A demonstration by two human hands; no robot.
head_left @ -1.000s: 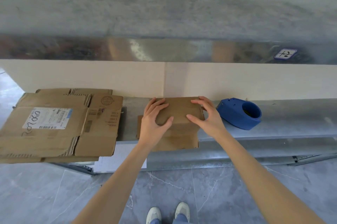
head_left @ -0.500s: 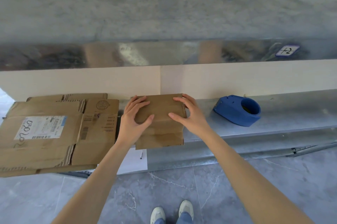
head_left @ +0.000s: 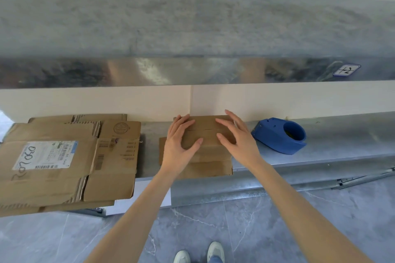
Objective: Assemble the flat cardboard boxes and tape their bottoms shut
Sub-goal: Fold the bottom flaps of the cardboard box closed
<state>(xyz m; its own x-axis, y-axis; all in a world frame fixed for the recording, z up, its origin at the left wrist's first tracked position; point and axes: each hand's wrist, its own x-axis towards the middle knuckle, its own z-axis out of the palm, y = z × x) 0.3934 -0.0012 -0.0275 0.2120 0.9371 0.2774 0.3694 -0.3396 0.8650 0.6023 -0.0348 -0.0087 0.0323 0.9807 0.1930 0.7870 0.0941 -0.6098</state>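
Left hand point(head_left: 178, 145) and right hand point(head_left: 239, 140), both open, press the cardboard box point(head_left: 205, 132)
Right hand spreads wider than before; brown flaps lie closed

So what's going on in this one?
A person stands at a metal shelf working on a small cardboard box. The left hand lies flat on the box's top. The right hand is spread over its right end. The flaps look folded down, and no tape shows on them. A blue tape dispenser sits untouched just right of the box, and a stack of flat boxes lies at the left.
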